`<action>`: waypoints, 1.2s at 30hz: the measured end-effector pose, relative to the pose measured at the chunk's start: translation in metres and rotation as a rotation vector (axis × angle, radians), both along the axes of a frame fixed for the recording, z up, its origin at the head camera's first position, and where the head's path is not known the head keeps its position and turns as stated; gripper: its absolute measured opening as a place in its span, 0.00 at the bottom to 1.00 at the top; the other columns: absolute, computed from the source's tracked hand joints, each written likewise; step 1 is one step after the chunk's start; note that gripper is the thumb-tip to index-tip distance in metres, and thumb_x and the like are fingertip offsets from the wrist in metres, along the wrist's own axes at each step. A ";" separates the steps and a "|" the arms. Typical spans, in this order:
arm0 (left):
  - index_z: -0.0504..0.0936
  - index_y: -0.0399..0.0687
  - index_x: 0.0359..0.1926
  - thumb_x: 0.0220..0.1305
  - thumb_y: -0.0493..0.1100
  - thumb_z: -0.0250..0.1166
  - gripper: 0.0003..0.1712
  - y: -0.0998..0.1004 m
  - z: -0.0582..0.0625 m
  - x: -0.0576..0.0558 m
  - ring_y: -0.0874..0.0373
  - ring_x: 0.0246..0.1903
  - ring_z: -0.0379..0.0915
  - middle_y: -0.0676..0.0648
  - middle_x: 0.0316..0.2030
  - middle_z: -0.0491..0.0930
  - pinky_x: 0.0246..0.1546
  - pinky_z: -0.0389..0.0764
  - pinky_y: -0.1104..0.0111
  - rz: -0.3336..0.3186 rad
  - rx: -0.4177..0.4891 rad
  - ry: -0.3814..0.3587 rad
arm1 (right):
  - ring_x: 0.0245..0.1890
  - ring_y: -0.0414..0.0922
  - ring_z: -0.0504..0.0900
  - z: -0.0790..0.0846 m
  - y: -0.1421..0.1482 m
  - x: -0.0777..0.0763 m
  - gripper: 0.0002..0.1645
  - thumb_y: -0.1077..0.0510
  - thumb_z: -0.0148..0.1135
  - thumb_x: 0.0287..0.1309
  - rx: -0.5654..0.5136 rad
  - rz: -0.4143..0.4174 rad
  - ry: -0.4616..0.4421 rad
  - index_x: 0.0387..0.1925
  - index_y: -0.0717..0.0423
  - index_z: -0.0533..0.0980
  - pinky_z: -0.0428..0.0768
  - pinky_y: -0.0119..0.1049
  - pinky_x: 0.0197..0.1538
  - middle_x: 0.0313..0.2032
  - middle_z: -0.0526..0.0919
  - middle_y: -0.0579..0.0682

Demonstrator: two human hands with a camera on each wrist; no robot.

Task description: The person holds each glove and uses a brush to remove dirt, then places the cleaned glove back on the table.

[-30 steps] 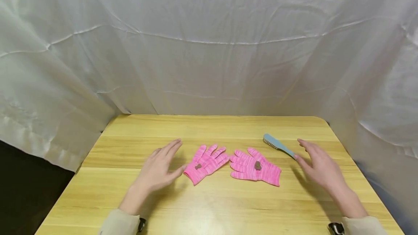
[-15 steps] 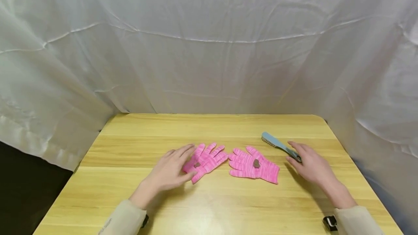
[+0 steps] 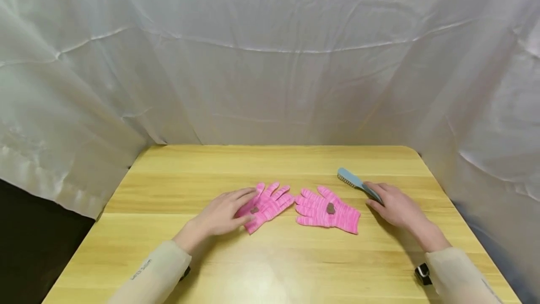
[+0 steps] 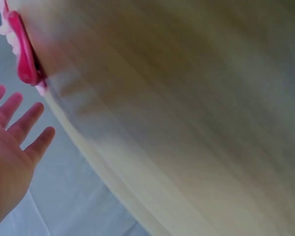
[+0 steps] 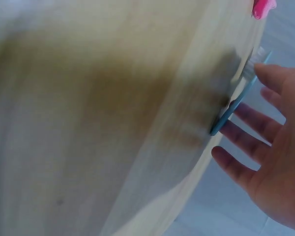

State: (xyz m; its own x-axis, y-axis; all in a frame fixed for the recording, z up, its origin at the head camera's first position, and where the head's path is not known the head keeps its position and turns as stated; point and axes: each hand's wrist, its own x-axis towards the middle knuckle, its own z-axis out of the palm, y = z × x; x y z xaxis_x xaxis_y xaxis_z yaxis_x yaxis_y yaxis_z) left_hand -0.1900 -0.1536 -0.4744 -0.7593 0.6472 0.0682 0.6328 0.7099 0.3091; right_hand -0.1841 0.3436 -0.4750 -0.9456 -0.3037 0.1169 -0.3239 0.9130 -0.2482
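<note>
Two pink knitted gloves lie flat on the wooden table, each with a brown patch on it. My left hand (image 3: 221, 212) hovers at the cuff of the left glove (image 3: 274, 203), covering part of it. The left wrist view shows its fingers spread and apart from the glove (image 4: 24, 54). The right glove (image 3: 346, 218) has its fingers pointing left, near the other's. Beyond it lies a blue brush (image 3: 349, 176) with pale bristles. My right hand (image 3: 394, 204) is over the brush's handle; in the right wrist view its extended fingers (image 5: 248, 140) are at the handle, not curled round it.
The wooden table (image 3: 270, 266) has rounded far corners. A grey-white curtain (image 3: 270, 83) hangs behind it and along both sides. Dark space (image 3: 33, 243) shows past the table's left edge. A black band (image 3: 423, 274) is on the right wrist.
My left hand has moved right, over the left glove's cuff. My right hand has moved left and lowered onto the brush handle. Gloves and brush lie where they were.
</note>
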 end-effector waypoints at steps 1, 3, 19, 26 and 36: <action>0.65 0.50 0.79 0.75 0.63 0.58 0.39 -0.001 -0.001 -0.001 0.43 0.73 0.63 0.45 0.77 0.64 0.73 0.66 0.42 0.001 -0.001 -0.006 | 0.57 0.70 0.79 -0.001 0.000 -0.002 0.33 0.54 0.66 0.70 0.004 0.013 0.004 0.72 0.58 0.70 0.78 0.70 0.57 0.58 0.79 0.68; 0.65 0.51 0.79 0.76 0.63 0.57 0.39 -0.001 -0.003 -0.004 0.42 0.74 0.62 0.45 0.77 0.64 0.73 0.65 0.41 -0.003 -0.002 -0.021 | 0.55 0.70 0.79 -0.002 0.000 -0.004 0.32 0.56 0.66 0.69 0.014 0.039 0.017 0.71 0.58 0.71 0.79 0.69 0.57 0.57 0.80 0.68; 0.65 0.52 0.79 0.72 0.64 0.62 0.42 0.003 -0.013 -0.014 0.39 0.74 0.59 0.39 0.77 0.61 0.75 0.61 0.40 0.005 -0.027 -0.067 | 0.47 0.61 0.82 -0.006 0.008 -0.021 0.30 0.67 0.66 0.65 -0.010 0.116 0.045 0.68 0.64 0.73 0.83 0.63 0.51 0.48 0.80 0.62; 0.70 0.52 0.76 0.69 0.61 0.66 0.40 0.003 -0.013 -0.018 0.39 0.72 0.60 0.41 0.76 0.63 0.74 0.59 0.36 -0.005 0.007 -0.092 | 0.43 0.55 0.80 -0.003 0.009 -0.025 0.31 0.67 0.65 0.66 -0.049 0.104 -0.027 0.69 0.63 0.71 0.83 0.59 0.48 0.46 0.78 0.61; 0.77 0.49 0.71 0.63 0.50 0.75 0.37 0.005 -0.009 -0.022 0.49 0.57 0.69 0.45 0.61 0.73 0.64 0.74 0.48 -0.018 0.120 -0.181 | 0.37 0.48 0.74 -0.003 0.012 -0.025 0.34 0.65 0.65 0.66 -0.087 0.073 -0.123 0.72 0.62 0.69 0.77 0.46 0.41 0.44 0.77 0.57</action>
State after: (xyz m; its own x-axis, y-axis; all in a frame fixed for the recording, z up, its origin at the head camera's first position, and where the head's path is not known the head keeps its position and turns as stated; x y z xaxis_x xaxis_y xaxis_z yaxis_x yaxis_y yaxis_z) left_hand -0.2118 -0.1485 -0.4833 -0.7548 0.6558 0.0096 0.5715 0.6504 0.5004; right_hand -0.2093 0.3552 -0.4785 -0.9301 -0.3660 0.0301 -0.3508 0.8613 -0.3674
